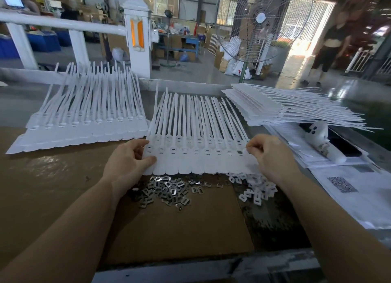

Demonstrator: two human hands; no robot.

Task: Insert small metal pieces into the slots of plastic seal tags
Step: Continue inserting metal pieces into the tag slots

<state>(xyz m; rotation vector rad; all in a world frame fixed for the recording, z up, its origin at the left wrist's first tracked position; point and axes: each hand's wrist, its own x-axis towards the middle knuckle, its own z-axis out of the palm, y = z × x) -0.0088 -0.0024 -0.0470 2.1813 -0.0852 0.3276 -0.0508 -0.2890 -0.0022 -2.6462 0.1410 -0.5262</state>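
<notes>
A joined sheet of white plastic seal tags [196,157] lies in front of me, its straps pointing away. My left hand [127,162] grips the sheet's left edge, thumb on top and fingers curled over it. At the sheet's right end my right hand [268,155] has its fingertips pinched together by the rightmost slot, where a small metal piece [240,152] shows. A heap of loose metal pieces [169,189] lies on the cardboard just below the sheet. Small white plastic clips [256,191] are piled to its right.
Another tag sheet [84,130] lies at the left, and a stack of flat sheets [275,107] at the back right. Papers [359,189], a white bottle [323,143] and a dark phone [344,145] sit at the right. A standing fan [260,28] and a person [330,47] are beyond the table.
</notes>
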